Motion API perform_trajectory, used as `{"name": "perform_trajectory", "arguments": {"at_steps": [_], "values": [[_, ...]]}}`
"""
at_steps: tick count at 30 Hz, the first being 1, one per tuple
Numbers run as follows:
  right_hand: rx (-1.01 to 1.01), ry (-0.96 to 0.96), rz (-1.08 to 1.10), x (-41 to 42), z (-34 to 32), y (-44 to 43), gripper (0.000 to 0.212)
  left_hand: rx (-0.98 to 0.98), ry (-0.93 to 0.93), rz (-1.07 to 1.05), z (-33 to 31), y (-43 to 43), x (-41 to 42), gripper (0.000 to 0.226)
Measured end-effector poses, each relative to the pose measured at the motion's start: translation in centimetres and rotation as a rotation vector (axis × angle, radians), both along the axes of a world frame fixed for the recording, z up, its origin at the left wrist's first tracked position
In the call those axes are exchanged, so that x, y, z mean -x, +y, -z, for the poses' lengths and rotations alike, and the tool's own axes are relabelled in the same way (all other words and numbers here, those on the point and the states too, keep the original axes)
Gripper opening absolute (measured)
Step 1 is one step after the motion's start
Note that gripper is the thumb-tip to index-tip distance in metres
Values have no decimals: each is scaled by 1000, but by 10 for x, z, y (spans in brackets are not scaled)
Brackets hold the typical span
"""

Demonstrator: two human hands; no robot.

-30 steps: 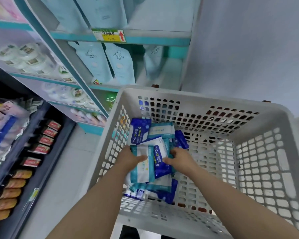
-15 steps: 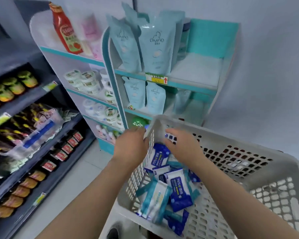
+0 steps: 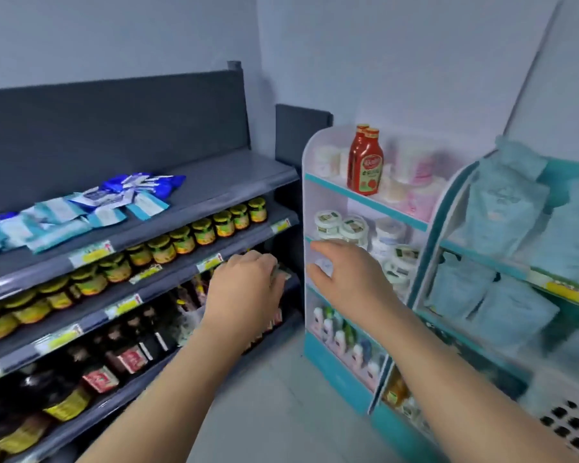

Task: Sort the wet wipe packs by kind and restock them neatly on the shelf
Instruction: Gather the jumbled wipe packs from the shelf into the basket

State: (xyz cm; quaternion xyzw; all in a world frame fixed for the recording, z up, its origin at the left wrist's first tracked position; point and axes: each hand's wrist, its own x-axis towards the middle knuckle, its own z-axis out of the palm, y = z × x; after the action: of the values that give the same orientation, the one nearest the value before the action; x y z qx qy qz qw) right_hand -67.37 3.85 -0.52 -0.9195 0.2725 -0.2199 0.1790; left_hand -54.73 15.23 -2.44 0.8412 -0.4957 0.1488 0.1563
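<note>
Wet wipe packs lie in a loose heap on the top grey shelf: dark blue packs [image 3: 141, 183] to the right and teal-and-white packs [image 3: 57, 217] to the left, overlapping. My left hand [image 3: 248, 289] hovers in front of the lower grey shelves with its fingers curled. A small blurred greyish thing shows at its fingertips, and I cannot tell whether it is held. My right hand [image 3: 345, 279] is raised in front of the white rack with thumb and fingers spread and nothing visibly in it. The white perforated basket [image 3: 569, 426] shows only at the bottom right corner.
Jars with yellow labels [image 3: 181, 240] fill the second grey shelf, with dark bottles [image 3: 127, 355] below. The white-and-teal rack [image 3: 318, 152] holds a red ketchup bottle [image 3: 365, 160] and white tubs [image 3: 345, 225]. Pale blue pouches [image 3: 502, 202] stand on the right rack.
The view has swung up and left from the basket to the grey shelves. Both hands have left the basket and now reach towards the shelving, the basket dropping to the bottom right.
</note>
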Motion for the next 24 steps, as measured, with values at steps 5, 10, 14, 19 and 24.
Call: {"name": "perform_trajectory", "arguments": {"at_steps": [5, 10, 14, 19, 24], "values": [[3, -3, -154, -127, -12, 30, 46, 22, -12, -168, -16, 51, -112, 29], [-6, 27, -271, -229, -12, 36, 46, 74, 40, -303, -13, 72, -198, 33], [-15, 56, -334, -306, -6, 20, 47, 69, 90, -399, -8, 65, -260, 36], [-62, 99, -374, -398, 6, -19, 45, 17, 189, -559, 3, 43, -344, 40], [-104, 192, -403, -486, 24, -51, 47, 13, 330, -673, 24, 20, -418, 45]]}}
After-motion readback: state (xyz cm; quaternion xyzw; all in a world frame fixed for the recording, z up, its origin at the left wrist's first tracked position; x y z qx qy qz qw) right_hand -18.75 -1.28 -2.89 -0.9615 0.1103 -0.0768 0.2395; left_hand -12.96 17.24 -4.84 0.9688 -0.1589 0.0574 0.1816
